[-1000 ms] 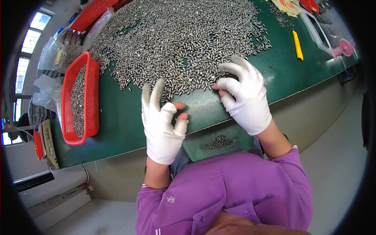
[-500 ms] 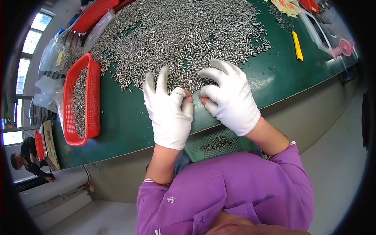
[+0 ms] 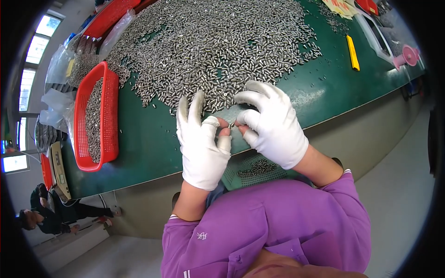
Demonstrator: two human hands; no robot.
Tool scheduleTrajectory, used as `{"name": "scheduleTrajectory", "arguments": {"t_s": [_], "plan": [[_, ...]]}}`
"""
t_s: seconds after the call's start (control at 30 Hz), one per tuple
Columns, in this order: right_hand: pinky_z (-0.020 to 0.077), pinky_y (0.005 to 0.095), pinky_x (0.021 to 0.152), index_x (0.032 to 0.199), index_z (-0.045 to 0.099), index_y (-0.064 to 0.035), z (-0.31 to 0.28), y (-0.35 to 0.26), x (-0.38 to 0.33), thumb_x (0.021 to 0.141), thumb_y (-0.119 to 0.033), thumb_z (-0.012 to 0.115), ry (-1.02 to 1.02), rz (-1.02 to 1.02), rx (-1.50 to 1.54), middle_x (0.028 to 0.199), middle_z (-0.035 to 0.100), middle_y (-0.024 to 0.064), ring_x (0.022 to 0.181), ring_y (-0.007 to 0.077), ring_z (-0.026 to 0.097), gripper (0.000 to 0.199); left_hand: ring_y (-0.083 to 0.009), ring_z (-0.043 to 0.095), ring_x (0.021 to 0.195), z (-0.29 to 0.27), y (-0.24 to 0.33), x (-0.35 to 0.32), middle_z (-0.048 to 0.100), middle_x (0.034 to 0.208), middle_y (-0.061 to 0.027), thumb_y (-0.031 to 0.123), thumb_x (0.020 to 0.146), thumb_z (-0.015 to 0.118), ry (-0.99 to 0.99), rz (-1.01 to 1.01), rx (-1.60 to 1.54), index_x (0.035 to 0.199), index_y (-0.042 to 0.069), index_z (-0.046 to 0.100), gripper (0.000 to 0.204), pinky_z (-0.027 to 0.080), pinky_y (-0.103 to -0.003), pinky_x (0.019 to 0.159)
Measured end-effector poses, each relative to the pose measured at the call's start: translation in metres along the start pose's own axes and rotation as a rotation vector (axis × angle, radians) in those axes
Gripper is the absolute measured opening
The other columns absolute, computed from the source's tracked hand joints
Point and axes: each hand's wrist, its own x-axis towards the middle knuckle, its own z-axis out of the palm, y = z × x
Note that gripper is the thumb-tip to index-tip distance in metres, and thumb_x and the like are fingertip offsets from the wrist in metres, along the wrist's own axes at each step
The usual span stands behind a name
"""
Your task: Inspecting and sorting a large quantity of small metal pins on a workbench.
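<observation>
White gloves with bare thumb and index fingertips cover both my hands. Between those fingertips, above the table's near edge, is a small metal pin-like part (image 3: 232,125). My left hand (image 3: 203,150) pinches it from the left, its other fingers stretched toward the heap. From the right, my right hand (image 3: 277,127) pinches at the same part, the remaining fingers loosely curved. Just beyond my fingers spreads a large heap of small silvery metal parts (image 3: 218,51). Below the table edge, close to my body, a green mesh basket (image 3: 232,180) holds more such parts, partly hidden by my sleeve and hands.
A red plastic basket (image 3: 111,123) of metal parts stands at the left on the green table (image 3: 143,148). A yellow cutter knife (image 3: 352,53) lies to the right, near a pink round object (image 3: 410,55). At the far left is a person (image 3: 51,213) beside a scale (image 3: 59,171).
Both hands have drawn slightly back from the heap toward the table edge. The small part now shows between my fingertips. The person at the far left has shifted into fuller view.
</observation>
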Motion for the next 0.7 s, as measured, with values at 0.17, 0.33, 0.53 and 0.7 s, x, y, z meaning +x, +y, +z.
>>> {"name": "scheduleTrajectory", "arguments": {"t_s": [0.17, 0.33, 0.53, 0.7], "plan": [[0.0499, 0.0494, 0.095, 0.081, 0.066, -0.0088, 0.0046, -0.0008, 0.0025, 0.069, -0.015, 0.078, 0.015, -0.001, 0.005, 0.112, 0.064, 0.0092, 0.118, 0.0344, 0.058, 0.018, -0.0548, 0.035, 0.141, 0.0012, -0.0014, 0.0007, 0.046, 0.152, -0.0244, 0.008, 0.08, 0.073, 0.014, 0.001, 0.01, 0.093, 0.007, 0.063, 0.016, 0.033, -0.062, 0.115], [0.0502, 0.0493, 0.094, 0.081, 0.066, -0.0084, 0.0049, -0.0044, 0.0066, 0.07, -0.016, 0.076, 0.022, 0.012, -0.021, 0.112, 0.065, 0.0096, 0.117, 0.0342, 0.059, 0.016, -0.0547, 0.035, 0.142, 0.0013, -0.0019, -0.0002, 0.046, 0.152, -0.0246, 0.008, 0.081, 0.073, 0.017, -0.007, 0.019, 0.093, 0.007, 0.063, 0.016, 0.033, -0.062, 0.116], [0.0519, 0.0481, 0.093, 0.078, 0.067, -0.0093, 0.003, -0.0027, 0.0081, 0.071, -0.017, 0.075, -0.001, -0.034, -0.004, 0.112, 0.067, 0.0097, 0.114, 0.0336, 0.061, 0.013, -0.0549, 0.035, 0.142, 0.0008, -0.0026, -0.0012, 0.046, 0.151, -0.0246, 0.008, 0.081, 0.074, 0.016, -0.01, 0.017, 0.093, 0.007, 0.063, 0.016, 0.032, -0.062, 0.116], [0.0524, 0.0478, 0.092, 0.077, 0.068, -0.0099, 0.0045, -0.0021, 0.0091, 0.072, -0.017, 0.074, 0.002, -0.048, 0.005, 0.113, 0.067, 0.0094, 0.114, 0.0335, 0.061, 0.011, -0.05, 0.038, 0.144, 0.0011, -0.0016, -0.0021, 0.048, 0.154, -0.0201, 0.005, 0.079, 0.073, 0.047, -0.024, 0.051, 0.092, 0.008, 0.064, 0.016, 0.035, -0.055, 0.117]]}}
